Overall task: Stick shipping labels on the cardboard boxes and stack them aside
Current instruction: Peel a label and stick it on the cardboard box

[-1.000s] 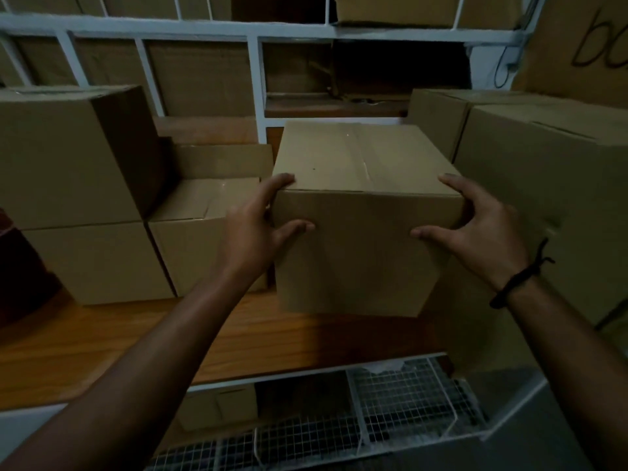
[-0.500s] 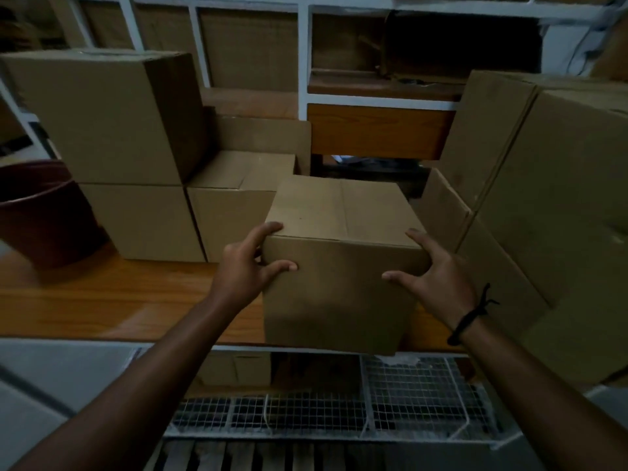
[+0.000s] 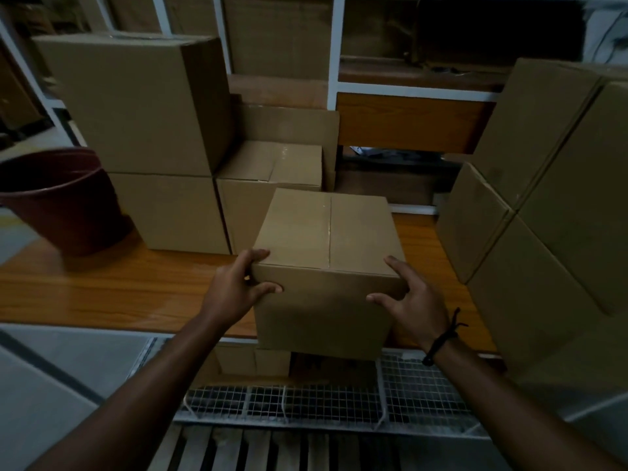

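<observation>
Box [image 3: 326, 239] at frame centre, at the near edge of the table [image 3: 102, 294]. Left hand [image 3: 234, 290] and right hand [image 3: 416, 302] grip its front corners, fingers curled on. No label visible, so labelling and stacking look pending. Stacked boxes [image 3: 136, 103] upper left are also bare.

One head-worn camera is looking forward and down from close behind the left hand [image 3: 234, 294] and right hand [image 3: 416, 300].

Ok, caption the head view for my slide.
The left hand and right hand grip a closed brown cardboard box at the wooden tabletop edge.
</observation>
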Available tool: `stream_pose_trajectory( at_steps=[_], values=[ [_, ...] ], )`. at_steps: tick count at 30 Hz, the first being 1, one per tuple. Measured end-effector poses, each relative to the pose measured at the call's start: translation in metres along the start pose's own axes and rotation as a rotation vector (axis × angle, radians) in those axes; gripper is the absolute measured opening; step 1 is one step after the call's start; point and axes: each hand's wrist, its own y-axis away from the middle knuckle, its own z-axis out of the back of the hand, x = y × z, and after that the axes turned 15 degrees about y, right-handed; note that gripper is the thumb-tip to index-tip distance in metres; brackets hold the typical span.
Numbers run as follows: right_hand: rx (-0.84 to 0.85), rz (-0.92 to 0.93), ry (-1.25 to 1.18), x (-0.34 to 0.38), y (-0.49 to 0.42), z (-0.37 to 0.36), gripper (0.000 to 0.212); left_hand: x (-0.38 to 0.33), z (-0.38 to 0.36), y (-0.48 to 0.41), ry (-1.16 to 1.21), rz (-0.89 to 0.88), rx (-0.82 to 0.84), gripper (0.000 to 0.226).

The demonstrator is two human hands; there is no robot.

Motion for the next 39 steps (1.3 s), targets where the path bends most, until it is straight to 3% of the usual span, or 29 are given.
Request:
stream_pose_trajectory(
  at_steps=[12,16,23,29,39],
  values=[
    [0.008,-0.079,0.107,0.022,0.013,-0.03,0.072,0.034,0.022,0.009,0.01,0.021,0.045,0.065],
    [0.02,-0.132,0.03,0.021,0.001,-0.015,0.069,0.029,0.026,0.007,-0.048,-0.036,0.052,0.081],
    [0.224,-0.225,-0.102,0.028,-0.055,0.008,0.056,0.018,0.03,-0.027,0.216,0.146,0.074,0.069],
    [0.398,-0.213,-0.112,0.024,-0.07,0.001,0.075,0.019,0.03,-0.045,0.386,0.297,0.177,0.067],
    [0.399,-0.234,-0.133,0.027,-0.068,-0.006,0.077,0.021,0.03,-0.047,0.428,0.322,0.141,0.056]
  ],
)
